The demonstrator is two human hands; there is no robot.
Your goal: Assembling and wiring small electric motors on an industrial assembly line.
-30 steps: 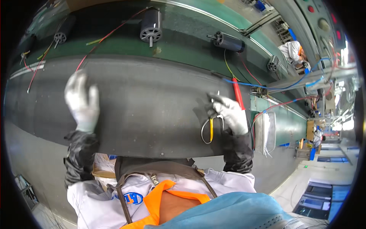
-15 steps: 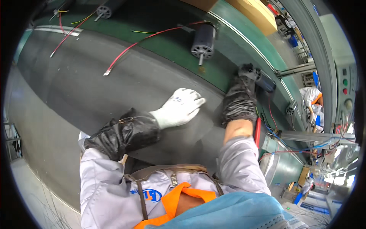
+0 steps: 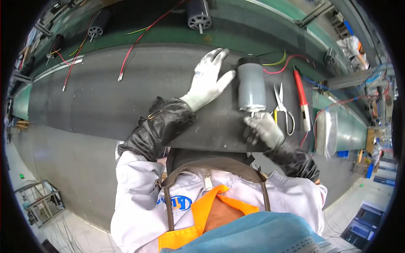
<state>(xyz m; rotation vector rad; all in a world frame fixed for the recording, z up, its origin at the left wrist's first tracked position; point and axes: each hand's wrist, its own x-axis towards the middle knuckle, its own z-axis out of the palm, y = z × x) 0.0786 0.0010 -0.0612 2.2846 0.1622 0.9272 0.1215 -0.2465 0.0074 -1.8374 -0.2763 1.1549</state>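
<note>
A grey cylindrical motor (image 3: 251, 87) lies on the dark work mat (image 3: 105, 97), its shaft end pointing toward me. My left hand (image 3: 209, 80), in a white glove, rests flat on the mat with its thumb against the motor's left side. My right hand (image 3: 262, 128), in a grey glove, grips the motor's near end at the shaft. Yellow and red wires (image 3: 283, 62) trail from the motor's far end.
Scissors (image 3: 282, 107) and a red-handled tool (image 3: 301, 98) lie right of the motor. More motors (image 3: 198, 16) with red and yellow leads sit on the green conveyor (image 3: 164, 33) beyond the mat. A clear plastic bag (image 3: 326, 133) hangs at right. Another worker (image 3: 353, 47) stands far right.
The motor has come off the conveyor onto the mat in front of me. My right hand has drawn back to its near end; my left hand has moved beside it.
</note>
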